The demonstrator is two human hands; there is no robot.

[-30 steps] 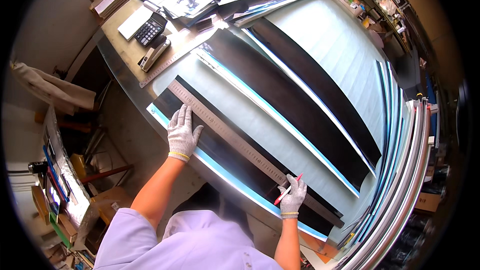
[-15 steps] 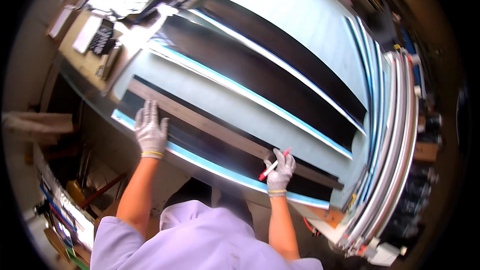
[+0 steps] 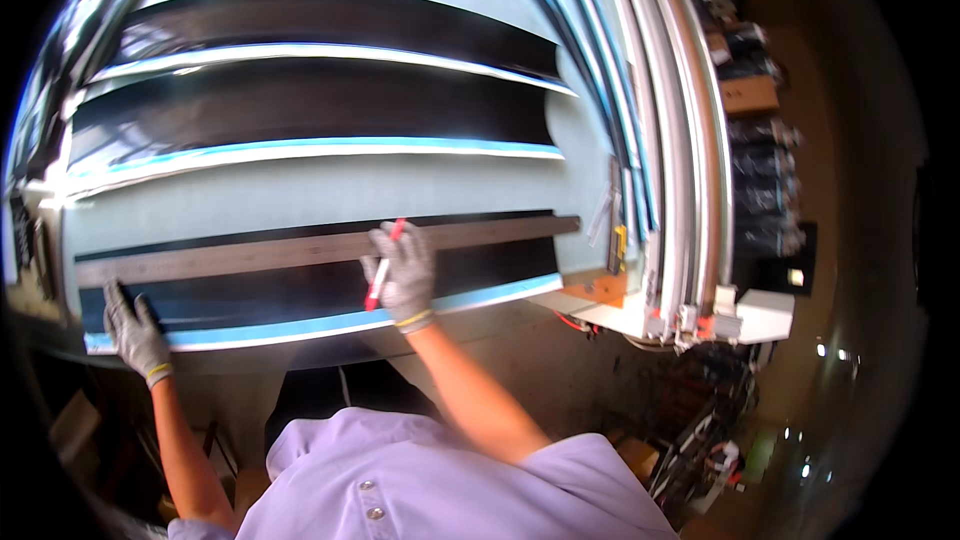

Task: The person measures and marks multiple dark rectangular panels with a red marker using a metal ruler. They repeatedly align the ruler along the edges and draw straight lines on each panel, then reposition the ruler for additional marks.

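A long metal ruler (image 3: 480, 233) lies lengthwise on the nearest black strip (image 3: 240, 298), which has a light-blue and white near edge. My left hand (image 3: 138, 332), in a grey knit glove, rests with fingers apart on the strip's left end, fingertips close to the ruler. My right hand (image 3: 410, 275), gloved too, is closed around a red-and-white marker (image 3: 380, 278) over the right half of the strip, by the ruler. The marker slants, its lower red end toward the strip's near edge; whether it touches anything I cannot tell.
Two more black strips, a middle one (image 3: 330, 105) and a far one (image 3: 330, 15), lie on the pale table (image 3: 300, 183). Long rails (image 3: 680, 130) run along the right side. A yellow-and-black cutter-like tool (image 3: 617, 240) lies near the right corner, beside an orange-brown patch (image 3: 600, 288).
The view has turned, so the strips now run nearly level. My right hand has shifted left along the ruler with the marker still held. My left hand sits slightly nearer the strip's left end.
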